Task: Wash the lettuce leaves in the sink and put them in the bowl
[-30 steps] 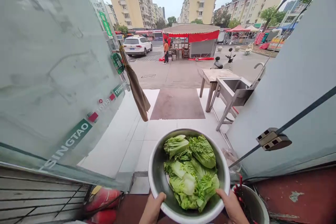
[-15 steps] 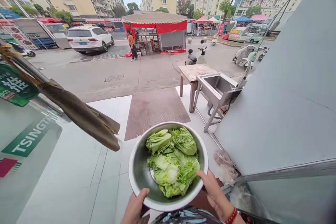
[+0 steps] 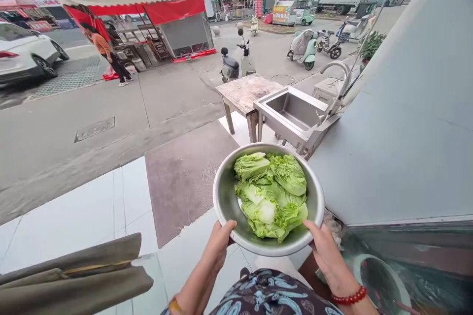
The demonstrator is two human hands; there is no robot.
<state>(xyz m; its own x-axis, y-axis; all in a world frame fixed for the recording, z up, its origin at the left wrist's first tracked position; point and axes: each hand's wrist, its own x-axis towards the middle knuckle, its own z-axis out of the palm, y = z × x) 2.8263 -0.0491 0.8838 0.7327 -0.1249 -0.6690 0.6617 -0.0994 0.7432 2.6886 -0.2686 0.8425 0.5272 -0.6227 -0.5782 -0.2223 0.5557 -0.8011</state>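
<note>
A wide metal basin (image 3: 226,202) is held out in front of my body, slightly right of centre. Inside it lie several heads of leafy green lettuce (image 3: 271,194). My left hand (image 3: 220,238) grips the near left rim, thumb over the edge and the other fingers hidden underneath. At the near right rim, my right hand (image 3: 322,241) does the same, its thumb close to the leaves. A red bead bracelet (image 3: 349,296) circles the right wrist.
Beyond the basin stand a wooden table (image 3: 249,92) and a steel sink (image 3: 295,110) with a curved tap. A brown mat (image 3: 185,172) lies on white tiles. A grey wall (image 3: 402,157) rises at right. A rolled dark cover (image 3: 74,275) juts in at lower left. Scooters and a person stand outside.
My view has turned right and moved closer to the sink and wooden table. The basin has travelled along in both hands, and the rolled cover has slid to the lower left.
</note>
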